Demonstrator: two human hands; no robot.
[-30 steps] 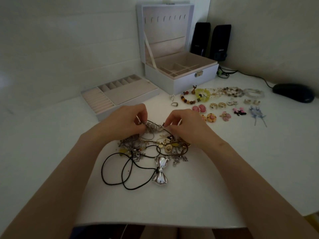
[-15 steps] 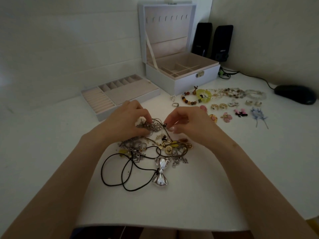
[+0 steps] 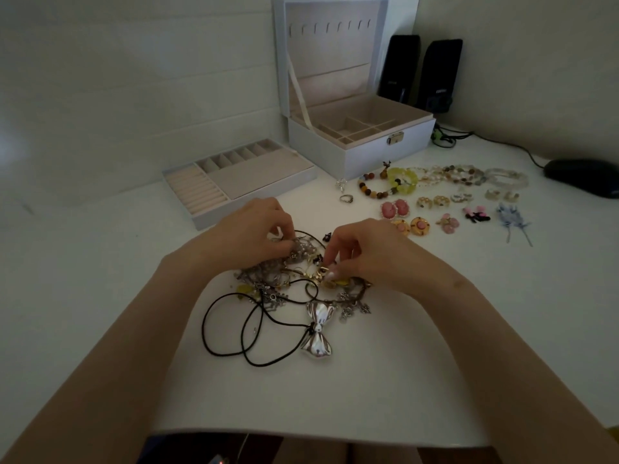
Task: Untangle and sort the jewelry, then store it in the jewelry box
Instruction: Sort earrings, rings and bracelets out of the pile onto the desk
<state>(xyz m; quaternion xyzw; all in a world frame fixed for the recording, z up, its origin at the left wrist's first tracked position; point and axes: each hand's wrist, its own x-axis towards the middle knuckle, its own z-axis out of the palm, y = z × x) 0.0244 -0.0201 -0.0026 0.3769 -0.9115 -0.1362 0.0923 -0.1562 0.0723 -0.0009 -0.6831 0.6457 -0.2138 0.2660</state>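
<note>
A tangle of chains, charms and black cord (image 3: 288, 289) lies on the white table in front of me. A silver bow pendant (image 3: 317, 333) on the black cord rests at its near edge. My left hand (image 3: 248, 232) pinches a silvery beaded clump at the tangle's top. My right hand (image 3: 365, 252) pinches a small piece in the tangle's middle with fingertips curled down. The white jewelry box (image 3: 355, 149) stands open at the back. Its removed tray (image 3: 234, 182) lies to the left of it.
Sorted bracelets (image 3: 435, 177), earrings (image 3: 432, 212) and a ring (image 3: 346, 198) lie in rows right of the hands. Two black speakers (image 3: 422, 72) stand behind the box. A dark mouse (image 3: 582, 175) and its cable sit at the far right. The table's front edge is near.
Both hands have lowered onto the tangle. The right hand moved down and toward the middle of the pile; the left still holds the silvery clump.
</note>
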